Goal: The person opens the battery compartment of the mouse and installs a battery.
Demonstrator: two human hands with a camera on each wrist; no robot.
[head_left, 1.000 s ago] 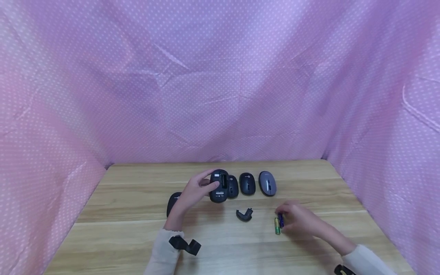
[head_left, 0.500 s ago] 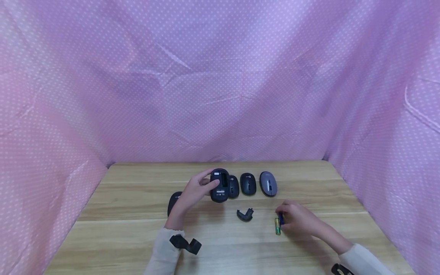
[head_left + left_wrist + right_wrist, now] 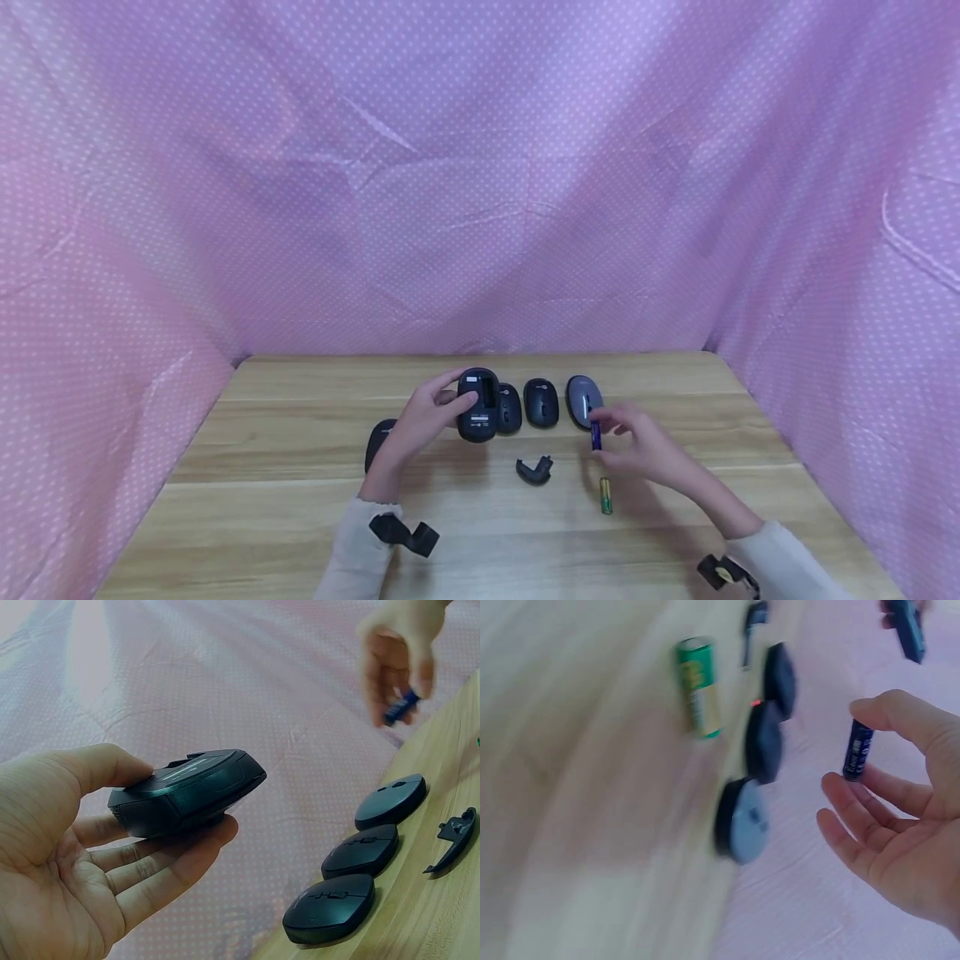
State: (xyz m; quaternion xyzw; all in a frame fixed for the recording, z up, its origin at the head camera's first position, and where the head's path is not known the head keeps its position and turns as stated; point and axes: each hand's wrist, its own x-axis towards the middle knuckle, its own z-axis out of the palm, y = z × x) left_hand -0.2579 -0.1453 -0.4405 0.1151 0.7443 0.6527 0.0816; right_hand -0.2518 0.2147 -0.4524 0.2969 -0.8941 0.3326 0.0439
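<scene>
My left hand (image 3: 427,421) holds a black computer mouse (image 3: 477,419) up off the table, its underside toward me and its battery slot uncovered. In the left wrist view the thumb presses on the underside of that mouse (image 3: 191,791) while the fingers support it from below. My right hand (image 3: 641,446) pinches a dark blue battery (image 3: 596,435) by its ends, between thumb and fingertips, as the right wrist view shows with the battery (image 3: 858,750). Below it on the table lies a green and gold battery (image 3: 605,496). A curved black battery cover (image 3: 534,471) lies between the hands.
Behind the hands stand a black mouse (image 3: 508,408), another black mouse (image 3: 541,402) and a grey mouse (image 3: 583,400) in a row. One more black mouse (image 3: 377,442) is partly hidden by the left forearm. A pink dotted curtain (image 3: 480,250) surrounds the wooden table (image 3: 262,467).
My right hand has lifted the blue battery from beside the green one and carried it up and to the left. The left hand and its mouse have stayed nearly still.
</scene>
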